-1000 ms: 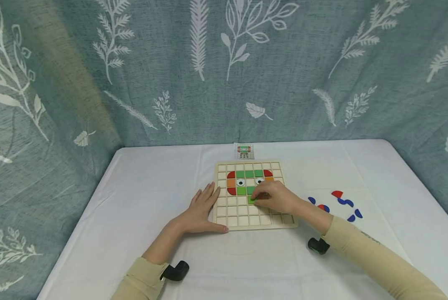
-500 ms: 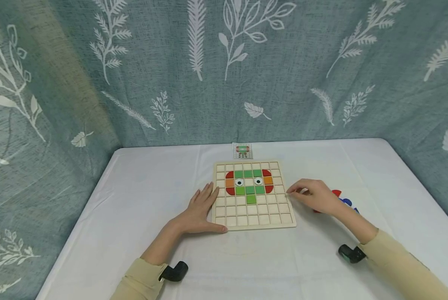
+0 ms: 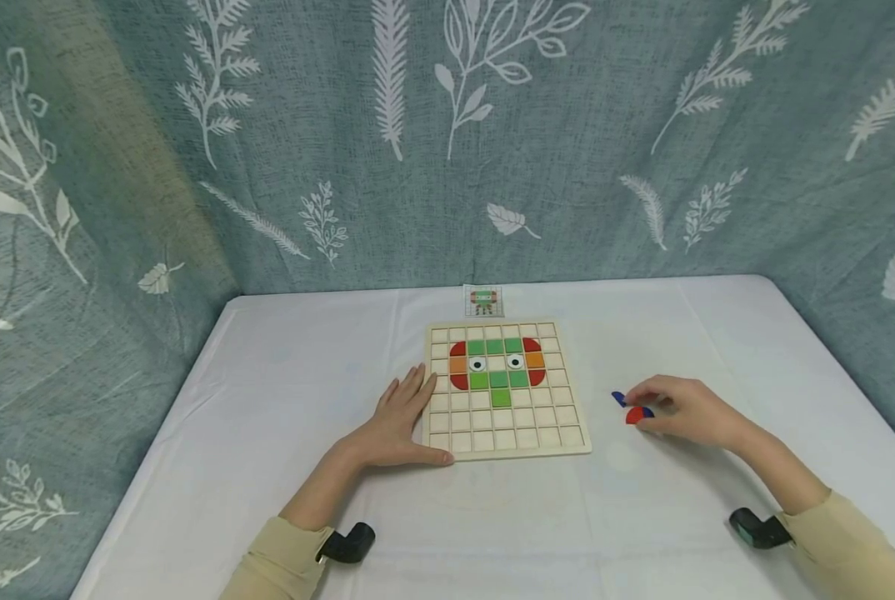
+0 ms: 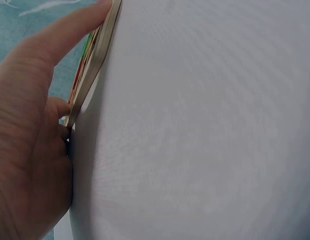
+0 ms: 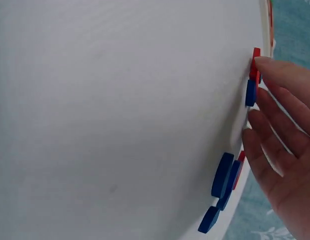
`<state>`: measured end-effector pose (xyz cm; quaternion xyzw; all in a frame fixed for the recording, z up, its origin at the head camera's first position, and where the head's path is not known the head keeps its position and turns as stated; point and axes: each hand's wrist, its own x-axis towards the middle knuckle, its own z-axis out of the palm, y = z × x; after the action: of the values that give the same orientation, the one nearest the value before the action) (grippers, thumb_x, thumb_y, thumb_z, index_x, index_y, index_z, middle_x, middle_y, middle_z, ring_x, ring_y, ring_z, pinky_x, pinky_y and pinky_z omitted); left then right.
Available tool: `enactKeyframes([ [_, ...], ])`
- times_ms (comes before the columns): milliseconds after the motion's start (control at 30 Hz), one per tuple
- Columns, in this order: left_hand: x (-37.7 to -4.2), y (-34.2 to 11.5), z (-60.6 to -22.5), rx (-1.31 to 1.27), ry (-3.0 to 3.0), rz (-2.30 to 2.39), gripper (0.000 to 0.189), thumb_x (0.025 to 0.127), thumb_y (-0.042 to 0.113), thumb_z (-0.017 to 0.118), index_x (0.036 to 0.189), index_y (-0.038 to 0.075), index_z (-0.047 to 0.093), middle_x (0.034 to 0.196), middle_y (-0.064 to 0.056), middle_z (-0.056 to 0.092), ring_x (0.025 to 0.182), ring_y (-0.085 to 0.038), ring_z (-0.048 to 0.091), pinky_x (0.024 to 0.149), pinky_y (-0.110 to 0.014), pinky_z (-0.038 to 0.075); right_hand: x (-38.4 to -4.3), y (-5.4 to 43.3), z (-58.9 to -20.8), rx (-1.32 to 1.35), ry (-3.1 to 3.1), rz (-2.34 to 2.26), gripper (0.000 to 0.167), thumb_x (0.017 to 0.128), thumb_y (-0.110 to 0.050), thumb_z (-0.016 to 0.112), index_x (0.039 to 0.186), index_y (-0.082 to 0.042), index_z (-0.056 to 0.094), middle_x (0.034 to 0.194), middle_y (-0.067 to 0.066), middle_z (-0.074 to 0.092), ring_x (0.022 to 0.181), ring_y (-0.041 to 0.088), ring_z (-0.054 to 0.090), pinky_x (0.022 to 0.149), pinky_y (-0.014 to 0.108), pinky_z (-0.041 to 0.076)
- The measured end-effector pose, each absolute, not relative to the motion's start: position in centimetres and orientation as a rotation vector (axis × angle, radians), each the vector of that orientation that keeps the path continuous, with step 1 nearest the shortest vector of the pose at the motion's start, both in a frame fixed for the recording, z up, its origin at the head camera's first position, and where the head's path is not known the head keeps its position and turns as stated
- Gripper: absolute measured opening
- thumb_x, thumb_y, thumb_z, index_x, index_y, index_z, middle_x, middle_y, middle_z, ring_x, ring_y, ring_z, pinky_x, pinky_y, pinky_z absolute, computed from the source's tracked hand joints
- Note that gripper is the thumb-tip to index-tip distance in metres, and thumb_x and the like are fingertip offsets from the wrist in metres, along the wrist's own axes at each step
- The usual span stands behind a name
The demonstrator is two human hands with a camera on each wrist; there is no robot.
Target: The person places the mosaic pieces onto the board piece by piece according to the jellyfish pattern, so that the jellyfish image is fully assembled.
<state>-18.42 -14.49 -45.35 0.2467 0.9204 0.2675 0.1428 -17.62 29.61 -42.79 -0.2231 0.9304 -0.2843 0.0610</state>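
A wooden grid board (image 3: 485, 421) lies on the table, with red, orange and green pieces and two eye tiles set in a face pattern; a green square (image 3: 501, 397) sits below it. My left hand (image 3: 395, 429) rests spread at the board's left side, the thumb on its front edge. To the right of the board, my right hand (image 3: 687, 410) reaches over loose pieces. Its thumb touches or nearly touches a red quarter-circle piece (image 3: 633, 416), and its fingertips are by a blue piece (image 3: 617, 398). In the right wrist view the fingers are only slightly bent.
A small pattern card (image 3: 483, 301) lies behind the board. Several more blue pieces (image 5: 222, 175) and a red one (image 5: 239, 170) lie beneath the right palm, hidden in the head view. A patterned curtain (image 3: 342, 167) stands behind the white table (image 3: 305, 358).
My right hand has left the green square on the board and moved right to the loose pieces. The left hand stays at the board's edge.
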Motion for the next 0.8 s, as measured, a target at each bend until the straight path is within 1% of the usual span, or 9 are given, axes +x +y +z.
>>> enactKeyframes([
  [133,-18.4,-14.5,-45.3,0.707,2.646,0.773,0.121,0.072,0.058,0.077,0.156,0.003,0.009,0.162,-0.015,-0.005,0.149,-0.025,-0.008,0.118,-0.046,-0.004,-17.5,29.3,-43.1,-0.714,2.828,-0.860,0.029,0.079,-0.010,0.081,0.106,-0.011,0.069,0.098,-0.007,0.066,0.087,0.012,0.060,0.079,0.031,0.053],
  [267,-18.4,-14.5,-45.2,0.703,2.637,0.780,0.122,0.072,0.058,0.077,0.156,0.003,0.008,0.162,-0.015,-0.006,0.149,-0.025,-0.008,0.118,-0.046,-0.004,-17.7,28.7,-43.2,-0.707,2.881,-0.826,0.027,0.080,-0.015,0.082,0.103,-0.011,0.068,0.090,-0.009,0.064,0.082,0.010,0.059,0.074,0.031,0.053],
  [433,-18.5,-14.5,-45.3,0.706,2.642,0.759,0.122,0.073,0.059,0.077,0.156,0.004,0.007,0.163,-0.013,-0.007,0.149,-0.024,-0.009,0.118,-0.045,-0.004,-17.7,28.3,-43.0,-0.686,2.872,-0.795,0.028,0.080,-0.017,0.082,0.102,-0.010,0.067,0.092,-0.007,0.064,0.084,0.011,0.059,0.075,0.033,0.053],
  [600,-18.5,-14.6,-45.3,0.715,2.643,0.776,0.121,0.073,0.058,0.077,0.156,0.002,0.010,0.162,-0.016,-0.005,0.149,-0.027,-0.007,0.118,-0.047,-0.003,-17.6,27.5,-43.0,-0.687,2.836,-0.892,0.024,0.081,-0.009,0.080,0.100,-0.013,0.068,0.094,-0.007,0.066,0.085,0.011,0.061,0.077,0.032,0.054],
  [700,-18.5,-14.6,-45.3,0.711,2.640,0.778,0.121,0.073,0.058,0.077,0.156,0.002,0.010,0.162,-0.016,-0.005,0.149,-0.027,-0.008,0.118,-0.048,-0.004,-18.0,25.9,-43.0,-0.660,2.816,-0.987,0.021,0.081,-0.010,0.080,0.098,-0.015,0.069,0.091,-0.009,0.066,0.084,0.010,0.061,0.077,0.030,0.055],
  [800,-18.4,-14.7,-45.3,0.705,2.643,0.770,0.121,0.073,0.059,0.077,0.156,0.003,0.009,0.162,-0.015,-0.005,0.149,-0.026,-0.008,0.118,-0.047,-0.004,-18.7,23.5,-42.9,-0.643,2.797,-1.052,0.018,0.081,-0.015,0.081,0.095,-0.015,0.069,0.087,-0.009,0.065,0.082,0.009,0.060,0.076,0.028,0.054],
])
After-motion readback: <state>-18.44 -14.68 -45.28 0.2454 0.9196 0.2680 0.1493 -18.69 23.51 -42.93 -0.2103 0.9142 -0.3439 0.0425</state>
